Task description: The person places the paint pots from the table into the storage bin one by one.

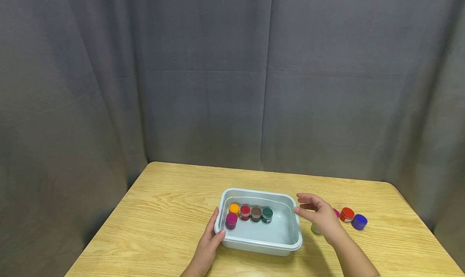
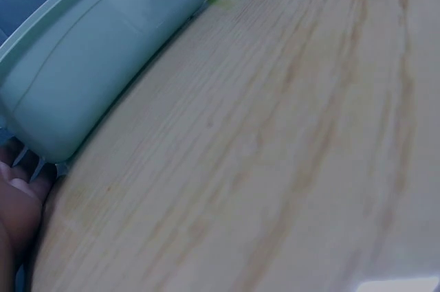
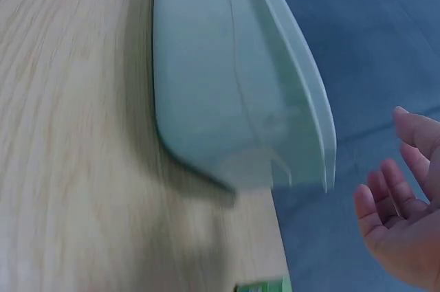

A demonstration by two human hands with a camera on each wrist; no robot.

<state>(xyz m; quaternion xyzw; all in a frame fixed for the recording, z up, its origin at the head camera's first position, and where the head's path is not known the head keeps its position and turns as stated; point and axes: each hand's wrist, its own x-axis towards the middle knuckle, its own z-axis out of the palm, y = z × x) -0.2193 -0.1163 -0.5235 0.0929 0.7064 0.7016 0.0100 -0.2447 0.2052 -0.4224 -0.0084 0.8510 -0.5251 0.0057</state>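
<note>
One hand, my left [image 1: 208, 244], grips the left end of the tub [image 1: 263, 245], long axis left to right, five jars [image 1: 256, 214] grouped leftward inside. My right hand [image 1: 323, 219], fingers parted and holding nothing, is nearer the loose jars [image 1: 347, 215], mostly just to its right on the table [image 1: 392, 236].

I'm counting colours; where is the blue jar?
In the head view, the blue jar stands on the table, right of the tray, beside the orange-red jar.

Tub [image 1: 258, 247] and jars [image 1: 347, 215] on table [image 1: 163, 220]
</note>
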